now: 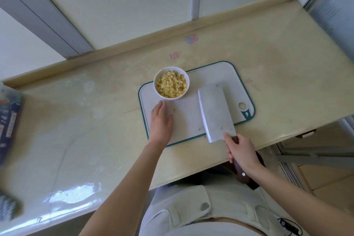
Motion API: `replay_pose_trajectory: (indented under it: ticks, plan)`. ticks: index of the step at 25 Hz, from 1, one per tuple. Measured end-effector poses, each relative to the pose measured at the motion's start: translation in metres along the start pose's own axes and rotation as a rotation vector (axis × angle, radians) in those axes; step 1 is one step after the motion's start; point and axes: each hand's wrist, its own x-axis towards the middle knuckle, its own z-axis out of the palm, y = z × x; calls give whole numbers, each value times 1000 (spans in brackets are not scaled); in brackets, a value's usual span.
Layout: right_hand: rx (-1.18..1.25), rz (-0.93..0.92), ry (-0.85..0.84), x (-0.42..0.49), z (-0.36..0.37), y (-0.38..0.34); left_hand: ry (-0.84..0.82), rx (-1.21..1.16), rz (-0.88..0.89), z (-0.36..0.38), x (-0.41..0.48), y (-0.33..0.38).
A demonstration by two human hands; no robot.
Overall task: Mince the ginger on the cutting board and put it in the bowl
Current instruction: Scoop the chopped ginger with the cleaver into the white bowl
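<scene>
A white bowl [171, 83] full of small yellow ginger cubes [171, 84] stands on the far left corner of the white, teal-rimmed cutting board [187, 113]. My left hand [161, 122] lies flat on the board just in front of the bowl, fingers straight. My right hand [241, 152] grips the dark wooden handle of a cleaver [215, 111]. Its broad blade rests flat on the right half of the board. A few tiny ginger bits [174, 109] remain on the board near my left thumb.
The board sits on a pale yellow counter [95, 120] whose near edge runs under my arms. A blue printed packet [7, 122] lies at the far left edge. A raised ledge and window frames run along the back.
</scene>
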Motion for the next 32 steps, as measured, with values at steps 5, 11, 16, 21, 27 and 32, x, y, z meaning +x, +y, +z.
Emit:
replay_pose_trajectory:
  ticks: [5, 11, 16, 21, 27, 32]
  plan:
    - [-35, 11, -34, 0, 2, 7, -78, 0, 79, 12, 3, 3]
    - [-80, -29, -52, -3, 1, 9, -167, 22, 275, 6, -28, -8]
    - [-173, -77, 85, 17, 2, -8, 136, 230, 172, -15, -34, -26]
    - [-220, -100, 42, 47, 12, -29, -32, 149, -3, -21, -43, -35]
    - [-872, -189, -14, 38, 21, -33, -48, 28, 37, -23, -49, -38]
    - [-808, -559, -105, 27, 48, -50, 6, -33, 22, -29, -44, -37]
